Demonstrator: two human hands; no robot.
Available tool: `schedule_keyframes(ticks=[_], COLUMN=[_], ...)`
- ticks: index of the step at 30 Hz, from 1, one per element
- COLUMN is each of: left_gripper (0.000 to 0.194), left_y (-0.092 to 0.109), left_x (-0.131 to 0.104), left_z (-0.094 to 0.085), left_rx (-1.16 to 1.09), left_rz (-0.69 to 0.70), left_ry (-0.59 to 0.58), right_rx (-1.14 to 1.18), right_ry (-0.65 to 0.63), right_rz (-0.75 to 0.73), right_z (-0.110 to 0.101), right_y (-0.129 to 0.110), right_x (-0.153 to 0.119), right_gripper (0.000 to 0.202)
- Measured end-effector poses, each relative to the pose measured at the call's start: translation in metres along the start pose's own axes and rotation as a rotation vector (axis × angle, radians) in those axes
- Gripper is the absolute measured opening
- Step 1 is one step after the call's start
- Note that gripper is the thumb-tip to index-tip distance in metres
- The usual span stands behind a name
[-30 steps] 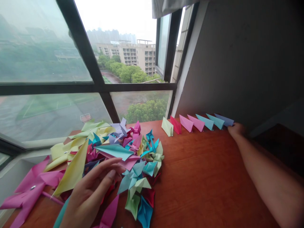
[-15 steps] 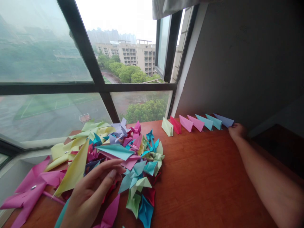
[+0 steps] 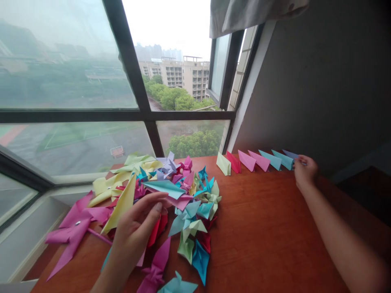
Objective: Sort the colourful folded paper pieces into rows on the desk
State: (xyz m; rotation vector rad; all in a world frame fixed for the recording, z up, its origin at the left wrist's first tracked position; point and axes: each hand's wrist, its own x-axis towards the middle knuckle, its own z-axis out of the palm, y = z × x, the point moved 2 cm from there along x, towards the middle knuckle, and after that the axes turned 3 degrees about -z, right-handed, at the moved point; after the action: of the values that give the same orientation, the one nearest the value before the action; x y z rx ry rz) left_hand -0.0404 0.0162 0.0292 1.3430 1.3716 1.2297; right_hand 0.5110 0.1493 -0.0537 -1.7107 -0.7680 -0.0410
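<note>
Near the wall, my right hand (image 3: 306,169) has its fingers closed at the near end of a purple folded paper plane (image 3: 290,154), the last in a row. The hand hides part of this plane. Beside it, light blue planes (image 3: 282,160), pink planes (image 3: 247,161), a red plane (image 3: 233,162) and a pale green plane (image 3: 223,164) stand on edge. Over a heap of folded paper hovers my left hand (image 3: 139,224), loosely curved, thumb and fingers apart. A light blue paper plane (image 3: 165,187) and a yellow plane (image 3: 122,207) lie closest to it.
A pink paper pinwheel (image 3: 71,232) lies at the heap's left, with yellow pinwheels (image 3: 110,187) behind. Paper stars and other folded shapes make up the rest. The brown wooden table (image 3: 259,240) meets a window (image 3: 189,116) and a grey wall (image 3: 314,93).
My view has turned slightly left. The purple plane has shifted left, closer to the row, and my right hand now covers more of it. My left hand stays over the heap.
</note>
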Motion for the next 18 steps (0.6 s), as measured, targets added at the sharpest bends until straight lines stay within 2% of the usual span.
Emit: schedule_keyframes(ticks=[3, 5, 7, 10, 12, 14, 16, 18], left_gripper=[0.025, 0.026, 0.028, 0.031, 0.031, 0.031, 0.029, 0.027], left_y=[-0.004, -0.006, -0.009, -0.015, -0.019, -0.021, -0.022, -0.023], left_x=[0.003, 0.005, 0.006, 0.008, 0.010, 0.011, 0.012, 0.012], left_z=[-0.002, -0.004, -0.004, -0.003, -0.003, -0.003, -0.003, -0.002], left_rx=[0.130, 0.299, 0.486, 0.677, 0.742, 0.778, 0.802, 0.826], left_rz=[0.080, 0.160, 0.245, 0.335, 0.354, 0.357, 0.359, 0.362], left_ry=[0.002, 0.030, 0.058, 0.062, 0.072, 0.099, 0.110, 0.096], right_rx=[0.137, 0.219, 0.361, 0.412, 0.404, 0.411, 0.396, 0.364], right_ry=[-0.104, -0.192, -0.356, -0.632, -0.822, -1.005, -1.084, -1.112], right_rz=[-0.047, -0.084, -0.126, -0.250, -0.404, -0.633, -0.811, -0.932], right_z=[0.018, 0.028, 0.036, 0.041, 0.040, 0.038, 0.037, 0.039], right_y=[-0.031, -0.058, -0.089, -0.141, -0.173, -0.200, -0.218, -0.227], right_x=[-0.027, -0.057, -0.096, -0.163, -0.205, -0.242, -0.270, -0.290], right_gripper=[0.033, 0.031, 0.029, 0.024, 0.018, 0.016, 0.016, 0.016])
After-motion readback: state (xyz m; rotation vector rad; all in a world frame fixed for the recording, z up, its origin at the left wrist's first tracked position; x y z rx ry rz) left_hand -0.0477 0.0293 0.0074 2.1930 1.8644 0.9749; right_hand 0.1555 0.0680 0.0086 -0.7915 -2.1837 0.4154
